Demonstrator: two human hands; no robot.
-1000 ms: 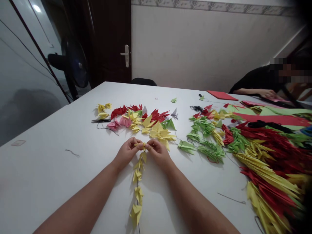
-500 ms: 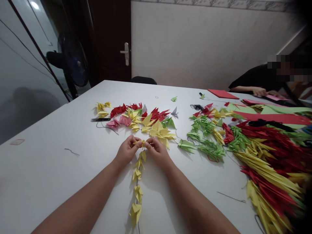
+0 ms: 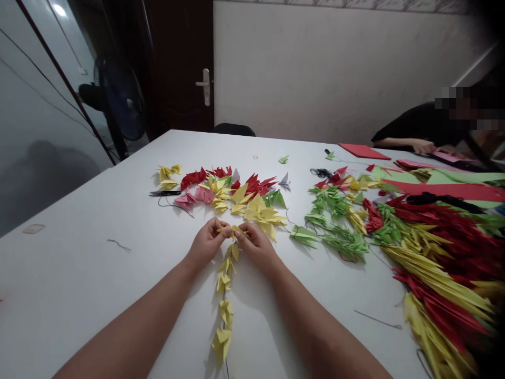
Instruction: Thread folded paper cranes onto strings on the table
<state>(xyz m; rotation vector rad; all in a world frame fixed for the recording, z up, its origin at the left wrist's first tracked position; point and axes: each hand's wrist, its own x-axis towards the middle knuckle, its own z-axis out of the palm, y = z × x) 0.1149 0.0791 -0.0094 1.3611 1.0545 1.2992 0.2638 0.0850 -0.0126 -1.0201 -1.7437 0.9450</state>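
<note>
Both my left hand (image 3: 210, 243) and my right hand (image 3: 254, 243) pinch one small yellow folded paper piece (image 3: 233, 230) between them, just above the white table. Below it, a dark thread with several yellow folded papers (image 3: 225, 313) runs down toward the table's near edge. Just beyond my hands lie yellow folded papers (image 3: 260, 210), red ones (image 3: 254, 184) and pink ones (image 3: 195, 197). Black scissors (image 3: 164, 193) rest to the left of them.
Green paper strings (image 3: 343, 239) and large red and yellow paper bundles (image 3: 437, 279) cover the right side of the table (image 3: 118, 295). A person in black (image 3: 418, 129) handles pink paper at the far right. A fan (image 3: 122, 100) stands beyond the left edge.
The view has shifted slightly, so things appear a little farther right. My fingers remain on the yellow paper piece, whose points now spread more visibly between them.
</note>
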